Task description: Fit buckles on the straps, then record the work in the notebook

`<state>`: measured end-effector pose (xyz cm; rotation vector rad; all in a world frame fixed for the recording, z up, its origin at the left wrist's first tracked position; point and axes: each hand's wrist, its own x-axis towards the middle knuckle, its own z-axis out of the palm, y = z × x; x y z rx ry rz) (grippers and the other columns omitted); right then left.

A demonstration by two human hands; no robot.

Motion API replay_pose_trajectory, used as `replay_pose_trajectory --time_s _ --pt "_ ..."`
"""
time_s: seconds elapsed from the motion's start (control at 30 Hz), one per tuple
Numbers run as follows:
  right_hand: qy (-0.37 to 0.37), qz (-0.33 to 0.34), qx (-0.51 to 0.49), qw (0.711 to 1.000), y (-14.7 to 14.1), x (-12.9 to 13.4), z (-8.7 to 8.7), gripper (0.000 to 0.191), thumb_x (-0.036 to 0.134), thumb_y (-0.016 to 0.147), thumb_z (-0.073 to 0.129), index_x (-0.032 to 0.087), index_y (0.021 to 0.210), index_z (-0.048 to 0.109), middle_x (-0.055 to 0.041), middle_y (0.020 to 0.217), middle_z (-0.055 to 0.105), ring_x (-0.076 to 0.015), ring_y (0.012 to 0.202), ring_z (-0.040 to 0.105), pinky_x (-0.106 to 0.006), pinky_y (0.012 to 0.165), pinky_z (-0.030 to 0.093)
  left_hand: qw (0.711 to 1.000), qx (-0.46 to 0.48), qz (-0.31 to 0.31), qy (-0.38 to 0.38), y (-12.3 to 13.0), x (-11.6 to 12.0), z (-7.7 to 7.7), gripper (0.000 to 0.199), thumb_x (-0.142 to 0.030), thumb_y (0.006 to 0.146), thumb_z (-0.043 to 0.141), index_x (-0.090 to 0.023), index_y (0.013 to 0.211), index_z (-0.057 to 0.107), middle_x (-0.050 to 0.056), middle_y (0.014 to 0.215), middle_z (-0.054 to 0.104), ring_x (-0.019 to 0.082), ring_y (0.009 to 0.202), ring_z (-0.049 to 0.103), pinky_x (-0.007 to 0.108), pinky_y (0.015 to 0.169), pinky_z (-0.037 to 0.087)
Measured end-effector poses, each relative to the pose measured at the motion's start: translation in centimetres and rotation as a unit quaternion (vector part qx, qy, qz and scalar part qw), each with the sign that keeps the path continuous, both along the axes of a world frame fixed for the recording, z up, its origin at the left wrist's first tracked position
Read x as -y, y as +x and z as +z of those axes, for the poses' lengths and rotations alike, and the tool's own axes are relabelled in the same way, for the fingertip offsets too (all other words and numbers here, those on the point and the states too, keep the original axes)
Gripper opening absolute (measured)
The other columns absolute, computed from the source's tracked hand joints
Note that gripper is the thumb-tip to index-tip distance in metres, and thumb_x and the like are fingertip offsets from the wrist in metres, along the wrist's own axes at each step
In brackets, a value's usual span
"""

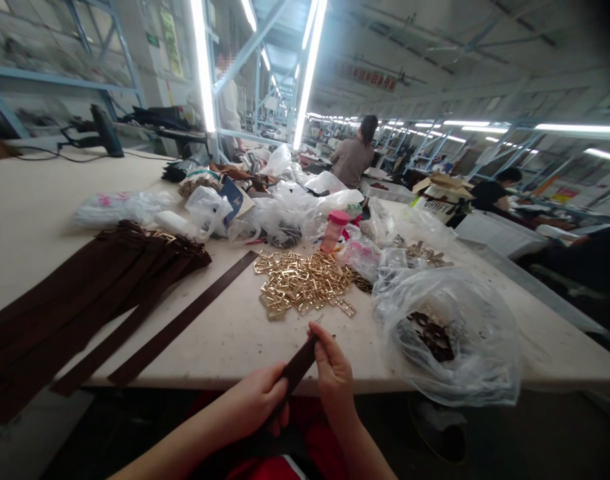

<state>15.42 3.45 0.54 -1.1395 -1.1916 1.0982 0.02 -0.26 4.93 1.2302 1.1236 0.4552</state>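
Between both hands is a dark brown belt strap [299,367], slanting up to the right over the table's front edge. My left hand [262,399] wraps round its lower part. Closed on the strap's upper end, my right hand [333,363] has thumb and fingertips at the tip. A thin, light thing sticks out past those fingertips, too small to name. Just beyond the hands lies a pile of gold metal buckles [305,283]. One more brown strap [185,317] lies flat to the left of the pile. The strap's lower end is hidden by my left hand and forearm.
Buckled brown belts [85,287] lie bundled at the left. On the right, an open clear plastic bag [465,333] holds small dark brown pieces. A pink-lidded bottle [335,231] stands behind the buckles, before heaped plastic bags [285,200]. A person [355,157] is farther back.
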Motion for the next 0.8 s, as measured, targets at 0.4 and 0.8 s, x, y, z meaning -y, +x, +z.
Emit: replay_pose_trajectory --time_s 0.4,0.8 --pt "0.115 0.059 0.09 0.988 0.6 -0.1 0.2 0.029 0.03 0.085 0.05 0.03 0.11 0.063 -0.0034 0.118 0.061 -0.0221 0.114 0.051 -0.042 0.102 0.035 0.992 0.091 0.02 -0.079 0.3 -0.1 -1.1 0.033 -0.046 0.082 0.038 -0.017 0.097 0.045 -0.002 0.054 0.057 0.012 0.043 0.051 0.021 0.043 0.037" --pt "-0.212 0.059 -0.302 0.928 -1.2 1.0 0.6 0.047 0.034 0.07 0.07 0.025 0.112 0.051 -0.0018 0.087 0.07 -0.0172 0.082 0.064 -0.033 0.074 0.049 1.0 0.007 -0.014 0.011 -0.1 -0.5 -0.6 0.027 -0.042 0.086 0.035 -0.017 0.082 0.045 -0.002 0.057 0.056 0.011 0.044 0.049 0.022 0.046 0.037"
